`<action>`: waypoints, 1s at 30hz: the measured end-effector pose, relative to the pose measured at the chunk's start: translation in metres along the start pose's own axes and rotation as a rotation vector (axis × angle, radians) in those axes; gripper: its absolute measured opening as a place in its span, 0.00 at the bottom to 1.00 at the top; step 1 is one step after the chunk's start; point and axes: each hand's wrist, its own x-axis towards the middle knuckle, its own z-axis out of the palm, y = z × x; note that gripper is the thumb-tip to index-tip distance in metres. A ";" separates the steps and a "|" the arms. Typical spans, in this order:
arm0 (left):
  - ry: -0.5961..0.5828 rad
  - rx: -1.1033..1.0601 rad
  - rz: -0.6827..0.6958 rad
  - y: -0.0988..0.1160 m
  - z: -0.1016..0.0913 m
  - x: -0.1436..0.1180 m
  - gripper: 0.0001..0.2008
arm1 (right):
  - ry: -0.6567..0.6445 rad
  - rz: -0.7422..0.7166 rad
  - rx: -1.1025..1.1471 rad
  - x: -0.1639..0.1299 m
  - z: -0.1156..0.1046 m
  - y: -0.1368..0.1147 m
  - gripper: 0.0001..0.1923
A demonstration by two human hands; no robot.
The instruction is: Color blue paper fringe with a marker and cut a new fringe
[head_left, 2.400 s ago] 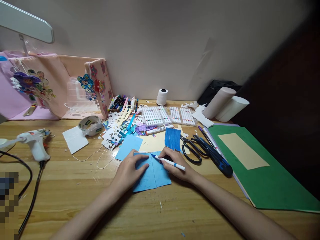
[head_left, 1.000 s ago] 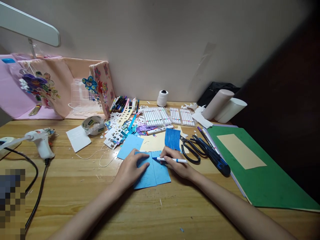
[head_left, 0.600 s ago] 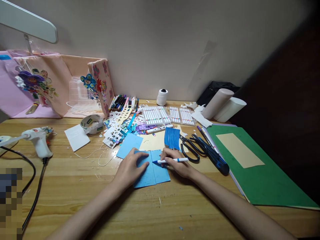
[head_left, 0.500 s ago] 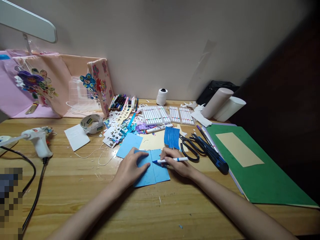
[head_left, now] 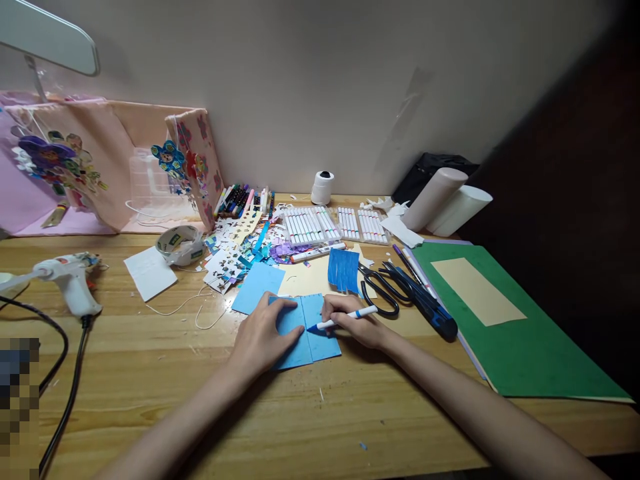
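Light blue paper (head_left: 323,347) lies on the wooden table in front of me, with a dark line or seam running down it. My left hand (head_left: 263,332) rests on its left part, thumb and fingers spread apart. My right hand (head_left: 355,322) is closed around a white marker with a blue band (head_left: 353,315). The marker's blue tip points left and meets the paper near the line. Behind my left hand sits another light blue sheet (head_left: 257,287). A piece coloured in darker blue (head_left: 343,270) lies just beyond my right hand, over cream paper (head_left: 305,283).
Black-handled scissors (head_left: 385,293) and a dark blue-black tool (head_left: 435,313) lie right of my hand. A green sheet (head_left: 500,353) covers the right side. Marker sets (head_left: 310,225), paper scraps (head_left: 225,263) and a thread cone (head_left: 323,189) stand behind. At left are a tape roll (head_left: 179,245) and glue gun (head_left: 75,287).
The marker has tilted more steeply, its back end rising, and its tip sits slightly lower along the line. My left hand stays on the paper. The whole view has shifted slightly.
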 end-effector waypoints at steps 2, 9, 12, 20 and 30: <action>0.000 0.007 -0.003 0.001 0.000 0.000 0.18 | -0.017 0.002 0.004 0.000 0.000 0.000 0.07; 0.002 0.066 0.004 0.003 0.000 -0.001 0.23 | -0.064 -0.023 0.033 -0.001 -0.001 0.000 0.07; -0.011 0.070 0.005 0.004 -0.001 -0.003 0.24 | -0.072 -0.009 0.048 0.000 -0.001 0.000 0.06; -0.055 0.063 -0.023 0.006 -0.005 -0.004 0.27 | -0.147 -0.023 0.093 -0.001 -0.001 0.001 0.06; -0.029 0.064 -0.020 0.004 -0.002 -0.004 0.28 | -0.202 -0.086 0.099 -0.003 -0.001 0.002 0.08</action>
